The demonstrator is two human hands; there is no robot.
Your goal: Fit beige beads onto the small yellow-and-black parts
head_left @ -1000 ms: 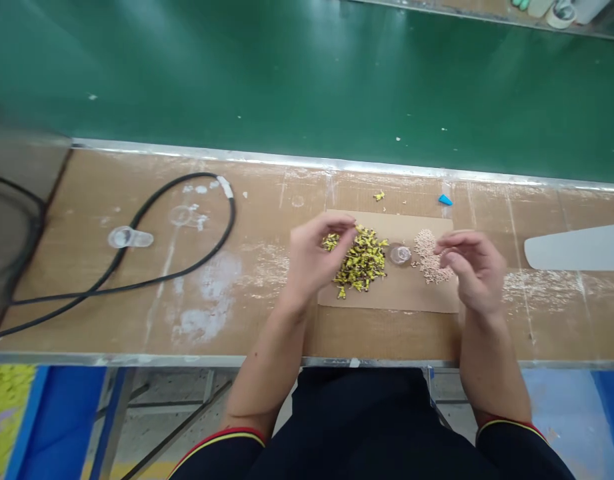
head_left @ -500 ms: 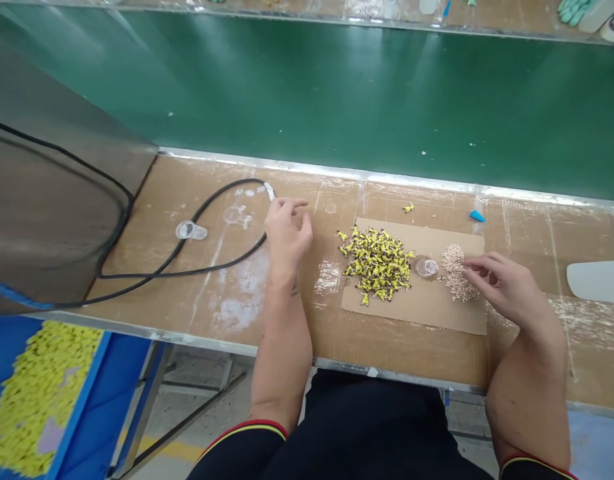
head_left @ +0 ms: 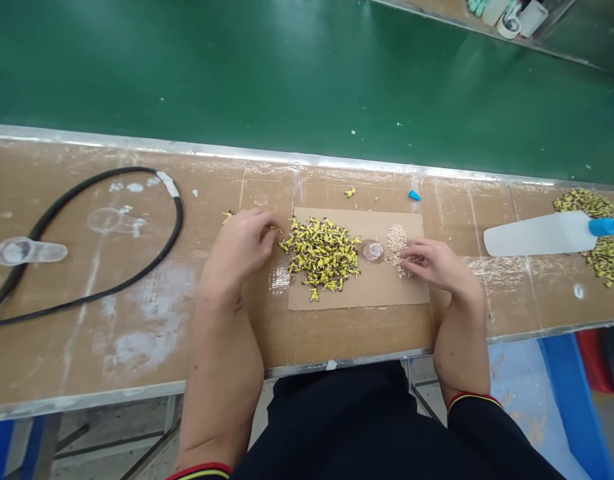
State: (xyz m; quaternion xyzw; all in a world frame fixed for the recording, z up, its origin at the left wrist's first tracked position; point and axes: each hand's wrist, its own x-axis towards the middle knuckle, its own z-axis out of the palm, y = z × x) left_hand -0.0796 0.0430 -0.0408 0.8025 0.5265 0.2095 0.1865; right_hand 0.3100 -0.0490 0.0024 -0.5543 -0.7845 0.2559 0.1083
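Observation:
My left hand [head_left: 241, 247] is at the left edge of a heap of tiny yellow-and-black figures [head_left: 323, 255], its thumb and forefinger closed on one small yellow figure [head_left: 277, 230]. Another yellow figure [head_left: 227, 217] lies just beyond its knuckles. My right hand [head_left: 441, 268] reaches into a pile of tiny pale pieces [head_left: 397, 238]. Its fingertips are drawn together there, and whatever they pinch is too small to make out. Between the two heaps stands a small clear cup [head_left: 373, 251]. Heaps and cup rest on a cardboard sheet [head_left: 357, 299].
A white squeeze bottle [head_left: 539, 233] with a blue nozzle lies at right, by more yellow figures [head_left: 584, 199]. A blue cap [head_left: 414, 195] and stray figure [head_left: 350, 192] lie behind the cardboard. At left are a looped black cable [head_left: 121, 288] and a clear plastic scoop-like piece [head_left: 49, 251].
The view has swung to the right. My left hand has come over to the yellow heap and pinched a figure. My right hand's fingertips remain at the pale pile, drawn closer together.

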